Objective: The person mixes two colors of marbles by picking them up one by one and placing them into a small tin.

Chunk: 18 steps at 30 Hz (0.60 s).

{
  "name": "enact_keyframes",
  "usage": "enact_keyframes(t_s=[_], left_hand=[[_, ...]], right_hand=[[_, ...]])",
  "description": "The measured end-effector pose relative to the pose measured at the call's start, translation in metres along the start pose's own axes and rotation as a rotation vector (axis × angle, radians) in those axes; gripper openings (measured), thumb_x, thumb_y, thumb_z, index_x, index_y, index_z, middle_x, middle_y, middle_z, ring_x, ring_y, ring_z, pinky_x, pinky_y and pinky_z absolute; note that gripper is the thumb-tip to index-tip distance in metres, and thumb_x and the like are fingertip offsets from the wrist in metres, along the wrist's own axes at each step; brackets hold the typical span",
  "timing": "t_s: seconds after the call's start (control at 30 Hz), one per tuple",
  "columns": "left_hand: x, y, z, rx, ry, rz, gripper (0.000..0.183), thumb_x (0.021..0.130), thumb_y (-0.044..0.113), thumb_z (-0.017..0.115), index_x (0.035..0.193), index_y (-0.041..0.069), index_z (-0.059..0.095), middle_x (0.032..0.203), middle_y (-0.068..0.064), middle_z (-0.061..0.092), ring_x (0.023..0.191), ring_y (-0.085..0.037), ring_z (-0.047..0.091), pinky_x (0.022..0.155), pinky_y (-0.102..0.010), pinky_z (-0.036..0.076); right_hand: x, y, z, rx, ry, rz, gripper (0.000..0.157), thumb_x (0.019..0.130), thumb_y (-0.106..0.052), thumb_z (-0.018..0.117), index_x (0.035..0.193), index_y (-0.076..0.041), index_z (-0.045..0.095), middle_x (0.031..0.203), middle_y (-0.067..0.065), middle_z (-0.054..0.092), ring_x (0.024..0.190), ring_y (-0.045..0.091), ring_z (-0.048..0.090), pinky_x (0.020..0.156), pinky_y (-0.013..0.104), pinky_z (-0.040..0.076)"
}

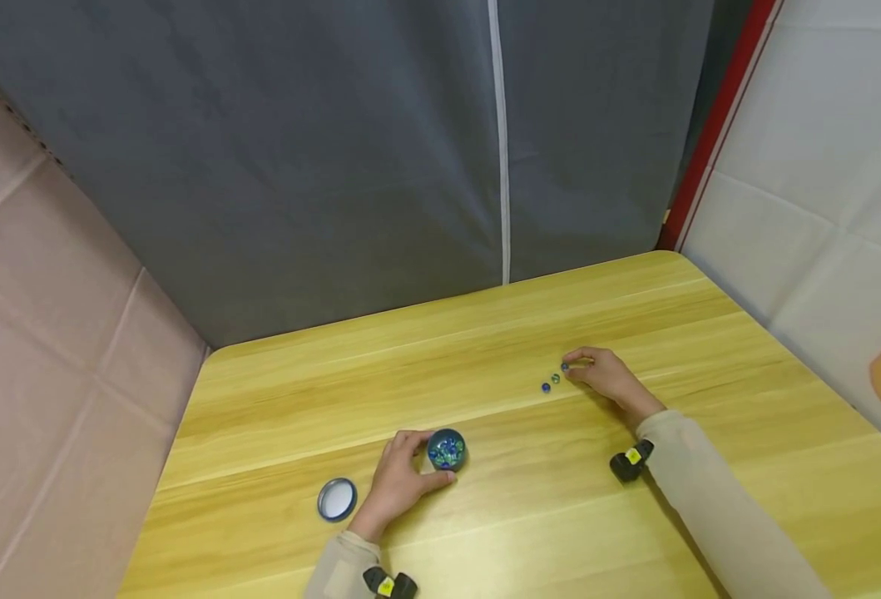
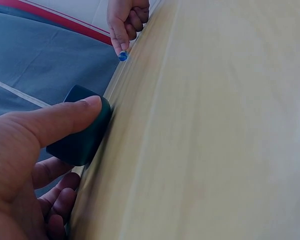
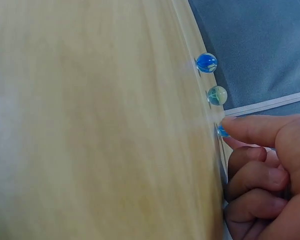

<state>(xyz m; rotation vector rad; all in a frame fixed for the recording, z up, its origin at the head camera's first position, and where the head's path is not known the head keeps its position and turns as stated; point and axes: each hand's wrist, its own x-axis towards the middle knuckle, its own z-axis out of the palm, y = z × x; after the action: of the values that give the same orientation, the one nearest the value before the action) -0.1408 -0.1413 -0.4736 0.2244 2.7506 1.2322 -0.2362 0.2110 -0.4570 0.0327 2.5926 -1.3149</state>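
Observation:
My left hand [image 1: 398, 478] grips a small dark teal jar [image 2: 84, 147] between thumb and fingers. In the head view its opening faces up, and blue and green glass marbles [image 1: 447, 452] lie inside. Farther off to the right, my right hand [image 1: 608, 378] pinches a blue marble [image 3: 222, 131] between thumb and index finger, close over the table. Beside it, in a short row on the wood, are a clear greenish marble [image 3: 217, 95] and another blue marble [image 3: 206, 63]. The other fingers of the right hand are curled in.
A round lid [image 1: 337, 500] with a dark blue rim and white inside lies left of my left hand. The wood-grain table [image 1: 275, 399] meets a grey curtain [image 1: 335, 166] behind it. Pale walls stand on both sides, with a red strip [image 1: 720, 125] at the right corner.

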Motion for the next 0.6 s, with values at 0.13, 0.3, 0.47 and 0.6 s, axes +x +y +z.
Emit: enact_keyframes(t_s=[0.13, 0.3, 0.47, 0.6], left_hand=[[0.0001, -0.0001, -0.0008, 0.004, 0.000, 0.001, 0.068, 0.064, 0.043, 0.079, 0.122, 0.016, 0.056, 0.113, 0.000, 0.052, 0.105, -0.020, 0.047, 0.086, -0.041, 0.041], [0.0002, 0.0002, -0.0007, -0.006, -0.005, -0.006, 0.068, 0.064, 0.042, 0.080, 0.122, 0.016, 0.056, 0.115, -0.001, 0.052, 0.107, -0.022, 0.047, 0.087, -0.042, 0.042], [0.0005, -0.0001, -0.0001, -0.014, -0.007, -0.010, 0.068, 0.064, 0.042, 0.080, 0.122, 0.016, 0.056, 0.117, -0.002, 0.052, 0.109, -0.023, 0.047, 0.088, -0.044, 0.042], [0.0008, -0.0012, -0.0002, -0.012, -0.006, -0.007, 0.068, 0.064, 0.043, 0.080, 0.122, 0.016, 0.056, 0.117, -0.002, 0.052, 0.108, -0.023, 0.047, 0.088, -0.044, 0.042]], right_hand=[[0.0024, 0.0003, 0.0005, -0.015, -0.002, 0.001, 0.036, 0.092, -0.022, 0.052, 0.124, -0.005, 0.053, 0.135, 0.025, 0.043, 0.121, 0.039, 0.043, 0.097, 0.052, 0.038], [0.0028, 0.0001, 0.0004, -0.032, 0.001, 0.005, 0.034, 0.092, -0.022, 0.052, 0.122, -0.005, 0.054, 0.133, 0.024, 0.046, 0.115, 0.036, 0.047, 0.092, 0.048, 0.041], [0.0020, 0.0011, 0.0010, -0.035, 0.016, -0.007, 0.032, 0.092, -0.022, 0.052, 0.119, -0.005, 0.056, 0.129, 0.024, 0.049, 0.112, 0.035, 0.048, 0.090, 0.047, 0.041], [-0.0002, 0.0011, 0.0019, 0.008, 0.024, -0.013, 0.032, 0.092, -0.021, 0.052, 0.118, -0.003, 0.056, 0.127, 0.024, 0.050, 0.111, 0.034, 0.048, 0.090, 0.045, 0.041]])
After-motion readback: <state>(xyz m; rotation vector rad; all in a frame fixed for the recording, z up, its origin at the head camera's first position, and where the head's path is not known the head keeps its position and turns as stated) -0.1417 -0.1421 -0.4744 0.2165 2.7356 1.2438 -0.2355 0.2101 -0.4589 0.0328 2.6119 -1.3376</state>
